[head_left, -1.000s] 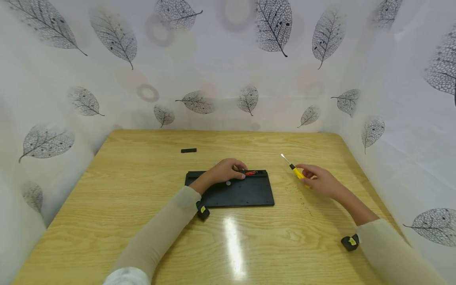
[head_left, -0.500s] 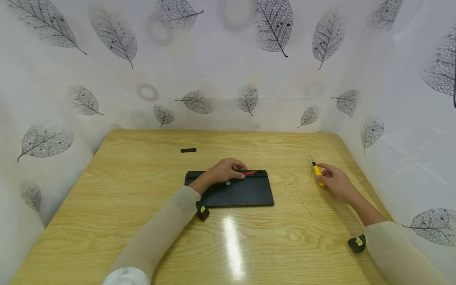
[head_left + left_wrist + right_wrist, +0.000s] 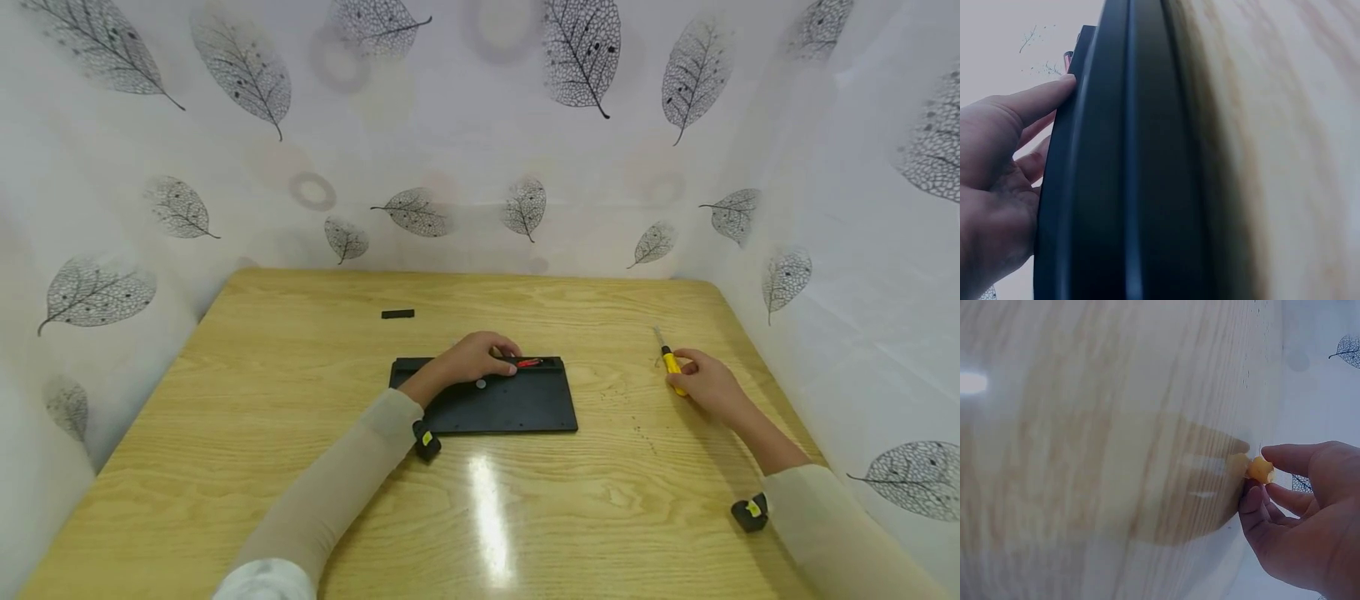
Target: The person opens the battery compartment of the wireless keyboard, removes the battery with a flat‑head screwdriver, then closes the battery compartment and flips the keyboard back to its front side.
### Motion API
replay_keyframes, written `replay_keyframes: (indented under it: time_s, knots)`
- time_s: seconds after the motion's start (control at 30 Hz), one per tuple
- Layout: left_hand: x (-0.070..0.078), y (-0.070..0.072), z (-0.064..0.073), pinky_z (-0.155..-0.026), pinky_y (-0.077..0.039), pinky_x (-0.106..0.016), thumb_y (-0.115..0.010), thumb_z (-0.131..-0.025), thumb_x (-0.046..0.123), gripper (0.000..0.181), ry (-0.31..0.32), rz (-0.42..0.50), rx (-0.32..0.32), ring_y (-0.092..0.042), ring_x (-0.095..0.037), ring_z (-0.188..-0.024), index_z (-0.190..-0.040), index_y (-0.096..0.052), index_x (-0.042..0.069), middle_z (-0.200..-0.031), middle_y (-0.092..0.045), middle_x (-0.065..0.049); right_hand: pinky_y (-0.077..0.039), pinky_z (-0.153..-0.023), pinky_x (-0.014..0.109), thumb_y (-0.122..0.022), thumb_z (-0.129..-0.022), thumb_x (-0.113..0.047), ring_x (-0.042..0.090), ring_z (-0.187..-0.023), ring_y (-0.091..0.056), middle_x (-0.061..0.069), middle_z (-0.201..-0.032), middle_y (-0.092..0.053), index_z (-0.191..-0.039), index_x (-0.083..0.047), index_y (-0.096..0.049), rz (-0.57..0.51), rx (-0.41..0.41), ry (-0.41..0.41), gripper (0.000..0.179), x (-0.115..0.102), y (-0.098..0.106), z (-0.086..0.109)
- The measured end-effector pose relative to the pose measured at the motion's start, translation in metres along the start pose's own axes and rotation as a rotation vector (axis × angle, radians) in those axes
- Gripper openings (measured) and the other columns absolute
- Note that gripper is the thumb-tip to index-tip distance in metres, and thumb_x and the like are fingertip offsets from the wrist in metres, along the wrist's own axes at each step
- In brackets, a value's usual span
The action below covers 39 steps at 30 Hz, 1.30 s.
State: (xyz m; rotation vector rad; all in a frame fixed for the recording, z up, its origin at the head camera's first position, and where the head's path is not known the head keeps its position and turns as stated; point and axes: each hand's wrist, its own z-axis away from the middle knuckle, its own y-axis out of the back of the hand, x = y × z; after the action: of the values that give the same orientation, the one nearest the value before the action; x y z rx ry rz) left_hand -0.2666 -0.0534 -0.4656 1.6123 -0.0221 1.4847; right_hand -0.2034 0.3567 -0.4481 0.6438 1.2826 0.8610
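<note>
In the head view my left hand (image 3: 472,357) lies over the far edge of a black keyboard (image 3: 517,408), turned underside up. Its thumb is on the top and the other fingers reach past the edge; the left wrist view shows the thumb against the keyboard (image 3: 1104,187). Beside the thumb, a red battery-like piece (image 3: 529,363) sits in an open slot along that edge. On the right, my right hand (image 3: 708,385) pinches the yellow handle of a screwdriver (image 3: 674,375) low over the table, its metal tip pointing away. The right wrist view shows only the handle's end (image 3: 1261,470).
A small black strip, like a battery cover (image 3: 397,314), lies on the wooden table (image 3: 300,350) behind the keyboard to the left. A small round silvery spot (image 3: 481,384) shows on the keyboard. Leaf-patterned cloth (image 3: 450,150) surrounds the table's back and sides.
My right hand carried the screwdriver rightward, away from the keyboard, then nearly stopped, with the tool's tip turning to point more straight away. The left hand and keyboard stayed put.
</note>
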Motion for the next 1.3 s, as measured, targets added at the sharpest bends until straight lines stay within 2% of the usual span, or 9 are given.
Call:
replay_keyframes:
  time_s: [0.4,0.63,0.87,1.03,1.17,1.3]
  knots:
    - [-0.001,0.0,-0.001,-0.091,-0.052,-0.039,-0.068,-0.098,0.026,0.03,-0.013,-0.014,0.001,-0.062,-0.017,-0.105,-0.127,-0.068,0.019,-0.128,-0.065,-0.001,-0.052,-0.08,0.043,-0.06,-0.1,-0.026,0.037,-0.1,-0.062,0.031,-0.119,-0.06,-0.148,0.011,-0.037,0.01,0.005,0.008,0.065,-0.001,0.0,0.002]
    - [-0.002,0.0,-0.002,-0.094,-0.051,-0.04,-0.068,-0.098,0.027,0.03,-0.012,-0.007,0.003,-0.062,-0.019,-0.111,-0.127,-0.068,0.019,-0.128,-0.064,-0.002,-0.052,-0.075,0.037,-0.058,-0.101,-0.026,0.035,-0.098,-0.064,0.03,-0.118,-0.06,-0.148,0.011,-0.037,0.005,0.009,0.012,0.063,-0.001,0.0,0.001]
    - [-0.001,0.0,0.0,-0.098,-0.05,-0.043,-0.068,-0.098,0.028,0.031,0.0,-0.003,0.005,-0.059,-0.02,-0.118,-0.128,-0.067,0.019,-0.128,-0.064,-0.002,-0.05,-0.069,0.033,-0.049,-0.106,-0.033,0.035,-0.096,-0.063,0.031,-0.118,-0.059,-0.147,0.012,-0.038,0.02,0.034,0.019,0.061,-0.004,0.003,0.002]
    - [-0.001,0.0,0.001,-0.099,-0.049,-0.043,-0.068,-0.098,0.028,0.032,0.006,0.0,0.005,-0.059,-0.021,-0.119,-0.129,-0.067,0.02,-0.129,-0.064,-0.002,-0.052,-0.071,0.036,-0.047,-0.107,-0.034,0.042,-0.107,-0.059,0.028,-0.12,-0.057,-0.148,0.009,-0.04,-0.009,0.105,0.035,0.06,-0.012,0.007,0.002]
    - [-0.001,0.0,0.001,-0.098,-0.05,-0.043,-0.068,-0.098,0.028,0.032,0.009,0.007,0.005,-0.059,-0.021,-0.118,-0.13,-0.067,0.019,-0.129,-0.063,-0.002,-0.053,-0.075,0.043,-0.049,-0.107,-0.032,0.044,-0.109,-0.057,0.028,-0.121,-0.056,-0.146,0.008,-0.044,-0.029,0.157,0.048,0.056,-0.022,0.006,0.002]
    - [-0.001,-0.001,0.001,-0.097,-0.05,-0.042,-0.068,-0.098,0.028,0.032,0.006,0.005,0.008,-0.059,-0.02,-0.117,-0.129,-0.067,0.019,-0.128,-0.063,-0.002,-0.051,-0.086,0.053,-0.049,-0.107,-0.031,0.046,-0.114,-0.055,0.028,-0.124,-0.054,-0.146,0.007,-0.045,-0.07,0.172,0.054,0.055,-0.036,0.002,0.002]
